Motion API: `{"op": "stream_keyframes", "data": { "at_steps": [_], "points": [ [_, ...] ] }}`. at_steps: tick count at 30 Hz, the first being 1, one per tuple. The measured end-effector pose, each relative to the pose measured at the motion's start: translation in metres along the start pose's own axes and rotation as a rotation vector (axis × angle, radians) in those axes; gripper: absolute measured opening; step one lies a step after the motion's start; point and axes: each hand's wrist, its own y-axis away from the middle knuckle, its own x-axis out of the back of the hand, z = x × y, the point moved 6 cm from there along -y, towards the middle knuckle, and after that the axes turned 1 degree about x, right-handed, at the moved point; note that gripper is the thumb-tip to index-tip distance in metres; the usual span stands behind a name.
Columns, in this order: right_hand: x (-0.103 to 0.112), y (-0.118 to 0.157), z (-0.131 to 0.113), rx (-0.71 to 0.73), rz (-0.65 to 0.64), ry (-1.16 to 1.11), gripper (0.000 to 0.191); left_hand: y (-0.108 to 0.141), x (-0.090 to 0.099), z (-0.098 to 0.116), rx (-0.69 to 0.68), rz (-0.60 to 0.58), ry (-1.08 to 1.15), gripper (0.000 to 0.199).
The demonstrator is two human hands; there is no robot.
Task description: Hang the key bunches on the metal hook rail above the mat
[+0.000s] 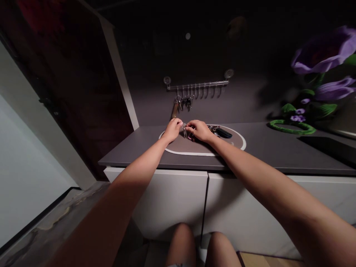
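Observation:
Just above the oval mat [183,153], a small bunch of keys [185,132] hangs between my two hands. My left hand [173,129] pinches it from the left with closed fingers. From the right, my right hand [198,129] closes its fingertips on the same bunch. A small pink item [191,138] shows under my right fingers; its kind is unclear. More keys lie on the mat behind my right wrist, beside a dark key case or pouch [224,133]. Several keys [187,101] hang from the clear hook rail [198,85] on the wall.
The grey countertop [264,152] sits over white cabinets [172,200]. Purple artificial flowers [324,55] with a green fuzzy ring base [292,128] stand at the right, near a dark flat object [328,148]. A dark door [69,92] is on the left.

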Motion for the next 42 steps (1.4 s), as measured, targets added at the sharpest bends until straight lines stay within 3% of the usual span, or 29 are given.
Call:
{"op": "stream_keyframes", "data": {
  "at_steps": [10,15,22,28,33,42],
  "points": [
    [0.002,-0.001,0.006,-0.061,0.078,-0.17,0.018,0.001,-0.013,-0.013,0.217,-0.048,0.424,0.011],
    [-0.001,0.0,0.014,-0.136,0.076,-0.297,0.019,0.003,-0.016,-0.013,0.241,-0.062,0.483,0.009],
    [0.004,0.002,0.014,-0.143,0.103,-0.333,0.019,0.004,-0.017,-0.011,0.167,-0.04,0.4,0.009],
    [0.013,0.001,0.014,-0.127,0.187,-0.332,0.022,0.005,-0.013,-0.004,0.046,0.006,0.158,0.011],
    [0.015,-0.005,0.024,-0.12,0.247,-0.376,0.021,0.006,-0.016,-0.001,0.007,-0.033,-0.001,0.015],
    [0.029,-0.031,0.045,-0.265,0.333,-0.63,0.018,0.006,-0.025,-0.006,-0.009,-0.097,-0.024,0.018]
  ]
}}
